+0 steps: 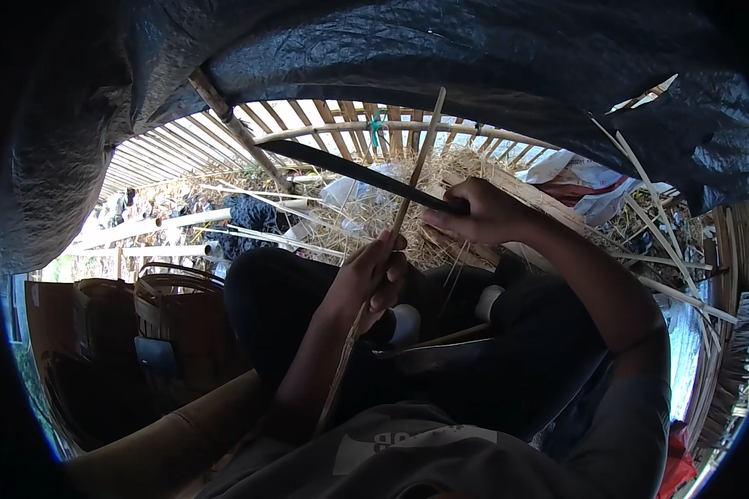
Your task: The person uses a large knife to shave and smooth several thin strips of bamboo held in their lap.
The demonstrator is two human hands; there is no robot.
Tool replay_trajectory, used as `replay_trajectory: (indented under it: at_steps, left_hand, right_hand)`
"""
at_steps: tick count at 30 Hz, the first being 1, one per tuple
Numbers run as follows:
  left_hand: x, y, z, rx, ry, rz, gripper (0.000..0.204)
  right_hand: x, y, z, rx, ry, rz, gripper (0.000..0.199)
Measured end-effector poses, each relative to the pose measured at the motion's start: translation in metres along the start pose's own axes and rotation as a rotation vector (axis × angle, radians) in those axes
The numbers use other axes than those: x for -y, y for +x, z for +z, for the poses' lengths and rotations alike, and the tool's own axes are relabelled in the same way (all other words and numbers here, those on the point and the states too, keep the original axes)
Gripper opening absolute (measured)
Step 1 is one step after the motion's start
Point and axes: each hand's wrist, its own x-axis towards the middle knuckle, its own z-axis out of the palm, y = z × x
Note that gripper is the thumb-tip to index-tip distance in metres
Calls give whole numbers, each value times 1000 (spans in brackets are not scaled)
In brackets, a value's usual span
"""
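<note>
My left hand [370, 279] is closed round a long, thin bamboo strip [427, 148], which slants from my lap up and away to the right. In my right hand [478, 212] is the handle end of a machete [345, 166] with a long dark blade. The blade points to the far left and crosses the strip above my left hand. Whether its edge cuts into the strip, I cannot tell. My fingers wrap both things, and the handle is mostly hidden in my grip.
Pale shavings [449, 183] lie heaped beyond my knees. A thick bamboo pole [175, 428] lies at my near left, beside woven baskets [179, 312]. Loose strips [662, 212] lean at the right. A slatted bamboo fence [308, 125] stands behind, under a dark tarp [474, 50].
</note>
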Motion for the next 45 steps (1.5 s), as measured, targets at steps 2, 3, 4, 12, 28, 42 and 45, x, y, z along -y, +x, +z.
replay_trajectory:
  at_steps: [2,3,4,12,28,42,45]
  left_hand:
    - [-2,3,5,-104,168,10,37]
    - [-1,4,3,-108,202,5,37]
    - [2,5,2,-111,236,-1,38]
    - [0,16,2,-89,159,-42,40]
    - [31,29,-16,-15,353,-36,37]
    - [25,24,-13,-7,391,-7,37]
    - [26,25,-10,-13,384,5,37]
  right_hand:
    - [-19,2,4,-53,-41,-162,66]
    - [-21,3,4,-99,-113,-167,67]
    - [-22,2,3,-146,-185,-172,67]
    - [-21,9,22,-192,-169,-105,73]
    - [-15,0,14,62,-273,63,72]
    - [-33,0,24,-104,-223,-35,77]
    - [-24,-3,12,-52,-293,-21,77]
